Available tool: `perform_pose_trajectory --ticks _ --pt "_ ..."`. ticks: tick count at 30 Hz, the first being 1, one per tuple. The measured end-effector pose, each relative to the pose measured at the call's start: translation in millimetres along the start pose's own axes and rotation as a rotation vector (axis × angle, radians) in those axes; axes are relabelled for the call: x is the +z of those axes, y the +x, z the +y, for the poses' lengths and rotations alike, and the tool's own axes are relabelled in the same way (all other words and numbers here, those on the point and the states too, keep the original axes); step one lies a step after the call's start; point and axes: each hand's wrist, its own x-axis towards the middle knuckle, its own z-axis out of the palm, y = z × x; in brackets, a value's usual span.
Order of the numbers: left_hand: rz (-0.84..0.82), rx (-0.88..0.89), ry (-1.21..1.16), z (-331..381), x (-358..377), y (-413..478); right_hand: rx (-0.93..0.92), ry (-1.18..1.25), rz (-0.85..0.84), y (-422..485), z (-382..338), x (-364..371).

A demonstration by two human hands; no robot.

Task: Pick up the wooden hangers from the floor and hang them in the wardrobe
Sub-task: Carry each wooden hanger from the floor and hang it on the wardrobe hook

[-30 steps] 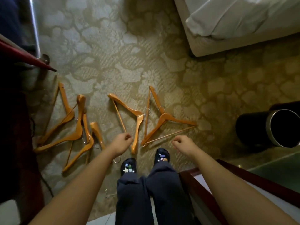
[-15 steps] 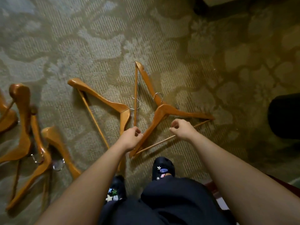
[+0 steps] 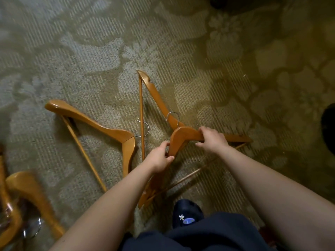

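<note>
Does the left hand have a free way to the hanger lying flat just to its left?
Likely yes: the flat hanger lies on bare carpet beside the left hand, its body uncovered. But that hand and the right hand both grip the middle hanger, so it must let go first.

Olive-green carpet (image 3: 199, 51) with pale floral pattern, warm dim light, dark object (image 3: 329, 122) at right edge

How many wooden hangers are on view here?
5 visible: the held hanger gripped by left hand and right hand; the rear hanger partly beneath it; the left hanger; two blurred hangers bottom-left. Others may be off-frame.
</note>
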Motion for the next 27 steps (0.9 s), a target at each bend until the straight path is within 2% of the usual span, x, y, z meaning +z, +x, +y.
perform_pose_trajectory --ticks 5,9,12,16,27 --pt "-0.005 -0.026 -0.016 -4 8 -2 -0.064 -0.130 -0.098 -1 -2 -5" --pt "0.035 -0.055 -0.084 -8 6 -24 -0.131 -0.012 -0.131 -28 -5 -6" --pt "0.146 -0.060 -0.101 -8 1 -53 -0.163 0.086 -0.148 -57 -14 -15" --pt "0.250 -0.065 -0.108 -2 -8 -111 -0.169 0.187 -0.159 -109 -30 -35" --pt "0.278 -0.007 -0.269 21 -40 -319 -0.163 0.238 -0.249 -290 -88 -124"
